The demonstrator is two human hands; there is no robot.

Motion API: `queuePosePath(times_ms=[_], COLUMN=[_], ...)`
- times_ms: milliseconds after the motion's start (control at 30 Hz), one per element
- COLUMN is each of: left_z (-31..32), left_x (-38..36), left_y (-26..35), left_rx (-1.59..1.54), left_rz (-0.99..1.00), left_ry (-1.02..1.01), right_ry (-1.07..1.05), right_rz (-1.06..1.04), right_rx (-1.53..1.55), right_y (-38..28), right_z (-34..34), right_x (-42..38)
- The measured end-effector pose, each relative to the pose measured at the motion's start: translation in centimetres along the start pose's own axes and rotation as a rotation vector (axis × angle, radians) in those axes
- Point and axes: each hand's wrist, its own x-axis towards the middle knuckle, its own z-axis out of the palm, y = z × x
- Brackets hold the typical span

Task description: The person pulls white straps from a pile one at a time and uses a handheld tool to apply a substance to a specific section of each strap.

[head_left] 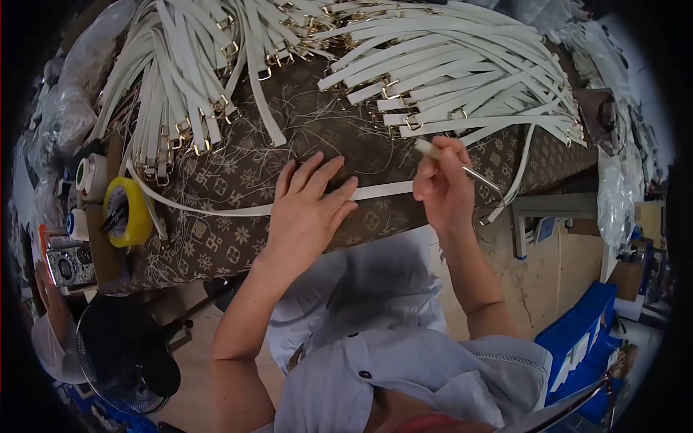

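Observation:
A long white strap point(384, 190) runs across the front of the brown patterned cloth point(216, 242), curving up at its left. My left hand point(307, 206) lies over the strap with its fingers spread, the thumb and index finger on either side of it. My right hand point(444, 184) is closed round a slim tool point(427, 149) with a pale blunt end and a thin metal rod slanting down to the right. The strap's right end meets my right fingers and is hidden there. Loose white threads point(310, 130) lie scattered beyond my hands.
Piles of white straps with gold buckles point(462, 79) cover the far side, with another heap point(173, 79) on the left. A yellow tape roll point(128, 211) sits at the left edge, above a black fan point(123, 353). Blue bins point(577, 339) stand low right. Another person's arm point(54, 303) shows far left.

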Motion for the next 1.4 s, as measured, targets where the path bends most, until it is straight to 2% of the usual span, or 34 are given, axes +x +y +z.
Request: queuePosePath(times_ms=[67,100,167,233,300,433,500,567,633,667,700,733,767,800,867,900,967,1033,1167,1200,1267,1400], left_z=[0.5,0.6,0.5,0.2,-0.3,-0.9,-0.9,-0.9,-1.2,-1.5,-1.9,-2.4,-3.2,-3.5,-3.2,-3.2,-3.3,-3.1,-3.8,-4.2,-6.0,-11.1], left_x=[-0.2,-0.2,0.2,0.5,1.0,1.7,1.6,1.5,1.3,1.3,1.3,1.2,1.6,1.6,1.5,1.4,1.3,1.2,0.3,-0.1,-1.6,-5.6], left_y=[-0.2,-0.1,0.1,0.3,0.4,0.7,0.7,0.8,0.8,1.1,1.7,2.5,3.4,3.9,4.4,4.4,4.2,4.2,2.5,1.7,-1.1,-5.9], left_rx=[-0.075,-0.118,-0.162,-0.166,-0.181,-0.217,-0.232,-0.251,-0.698,-0.694,-0.74,-0.78,-0.729,-0.735,-0.73,-0.713,-0.656,-0.643,-0.563,-0.559,-0.434,-0.226], left_rz=[0.027,-0.01,-0.029,-0.082,-0.109,-0.2,-0.216,-0.231,-0.371,-0.374,-0.293,-0.221,-0.159,-0.116,-0.026,-0.079,0.025,0.019,0.029,0.016,-0.052,-0.306], left_ry=[-0.017,-0.027,-0.038,-0.056,-0.087,-0.203,-0.224,-0.242,-0.288,-0.278,-0.271,-0.256,-0.244,-0.234,-0.159,-0.118,-0.117,-0.081,-0.002,0.007,0.035,0.014], right_ry=[0.066,0.079,0.239,0.244,0.326,0.296,0.18,0.189,0.216,0.192,0.175,0.094,-0.004,0.006,0.057,0.088,0.048,-0.042,0.077,0.059,0.181,0.292], right_rz=[-0.163,-0.173,-0.287,-0.324,-0.39,-0.447,-0.506,-0.524,-0.496,-0.629,-0.63,-0.719,-0.815,-0.814,-0.734,-0.647,-0.53,-0.759,-0.846,-0.845,-0.989,-0.989], right_rx=[-0.083,-0.086,-0.237,-0.339,-0.597,-0.681,-0.857,-0.889,-1.045,-1.144,-1.135,-1.262,-1.374,-1.353,-1.335,-1.281,-1.172,-1.261,-1.39,-1.385,-1.494,-1.697], right_y=[-1.9,-2.7,-4.1,-4.4,-4.3,-4.0,-3.6,-3.1,-2.5,-1.8,-1.8,-1.8,-1.5,-1.4,-1.8,-2.4,-2.9,-3.0,-5.7,-6.8,-9.2,-14.5], right_z=[-1.2,-1.5,-2.0,-2.4,-1.9,-1.3,-1.3,-1.3,-1.3,-1.2,-0.7,-0.1,0.6,0.7,0.4,0.8,-0.2,-0.6,-2.7,-3.2,-5.0,-8.0], right_x=[-0.5,-0.7,-1.0,-1.6,-1.9,-2.5,-2.6,-2.6,-2.4,-2.3,-2.3,-2.4,-2.3,-2.2,-2.3,-2.7,-3.6,-3.6,-3.2,-2.9,-1.9,-0.3])
